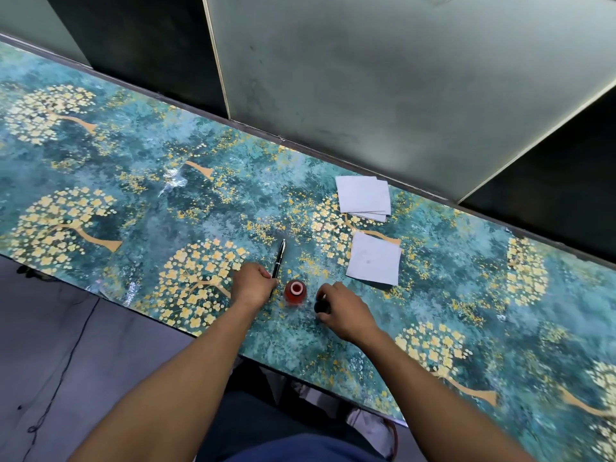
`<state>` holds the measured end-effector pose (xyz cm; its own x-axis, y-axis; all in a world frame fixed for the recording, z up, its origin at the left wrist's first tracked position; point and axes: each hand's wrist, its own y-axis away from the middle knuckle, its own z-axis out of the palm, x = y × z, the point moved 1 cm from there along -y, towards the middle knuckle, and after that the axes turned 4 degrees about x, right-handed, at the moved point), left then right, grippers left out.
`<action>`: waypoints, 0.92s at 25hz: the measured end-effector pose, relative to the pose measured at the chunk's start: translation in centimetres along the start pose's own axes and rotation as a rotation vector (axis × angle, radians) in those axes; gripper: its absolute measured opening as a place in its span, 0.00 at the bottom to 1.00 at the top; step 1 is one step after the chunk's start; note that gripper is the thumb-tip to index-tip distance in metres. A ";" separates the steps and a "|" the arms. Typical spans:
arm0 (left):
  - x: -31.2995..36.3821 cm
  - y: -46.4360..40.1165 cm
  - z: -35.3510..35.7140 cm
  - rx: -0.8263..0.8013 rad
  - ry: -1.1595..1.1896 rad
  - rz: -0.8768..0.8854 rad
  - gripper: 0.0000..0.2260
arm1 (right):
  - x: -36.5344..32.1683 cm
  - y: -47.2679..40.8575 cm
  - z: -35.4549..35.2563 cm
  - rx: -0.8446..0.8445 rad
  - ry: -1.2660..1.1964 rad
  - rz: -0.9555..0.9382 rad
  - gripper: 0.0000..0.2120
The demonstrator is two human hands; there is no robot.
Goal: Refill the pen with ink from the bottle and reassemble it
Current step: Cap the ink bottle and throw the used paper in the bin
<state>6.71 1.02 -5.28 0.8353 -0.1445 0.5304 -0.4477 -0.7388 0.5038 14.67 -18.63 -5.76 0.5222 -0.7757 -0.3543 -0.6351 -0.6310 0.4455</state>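
Note:
A black pen (279, 258) with silver trim lies on the patterned table (133, 195), its far end pointing away from me. My left hand (252, 283) is closed over the pen's near end. Just right of it stands a small bottle of red ink (295, 292), uncapped, its white mouth showing. My right hand (343, 310) sits to the right of the bottle with its fingers wrapped around the black bottle cap (321, 306), which rests on or just above the table.
Two groups of white paper squares lie beyond the bottle: a single sheet (374, 259) and a small stack (363, 197) further back. A grey partition wall (400, 95) runs along the table's far edge. The near table edge passes under my forearms.

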 end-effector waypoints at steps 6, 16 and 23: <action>-1.4 0.6 -0.5 -0.017 0.069 0.066 0.06 | -0.5 -0.3 -1.1 0.097 -0.118 -0.014 0.10; -1.4 3.2 1.3 -0.212 0.109 0.380 0.24 | -4.0 -0.3 -5.3 0.170 -0.312 -0.231 0.14; -1.3 3.2 1.6 -0.199 0.056 0.423 0.19 | -5.3 -1.1 -4.2 0.119 -0.080 -0.329 0.13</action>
<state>4.68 -2.16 -5.47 0.5504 -0.3656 0.7506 -0.8020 -0.4813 0.3537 15.01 -13.75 -0.88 0.6668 -0.5259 -0.5280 -0.5047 -0.8400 0.1992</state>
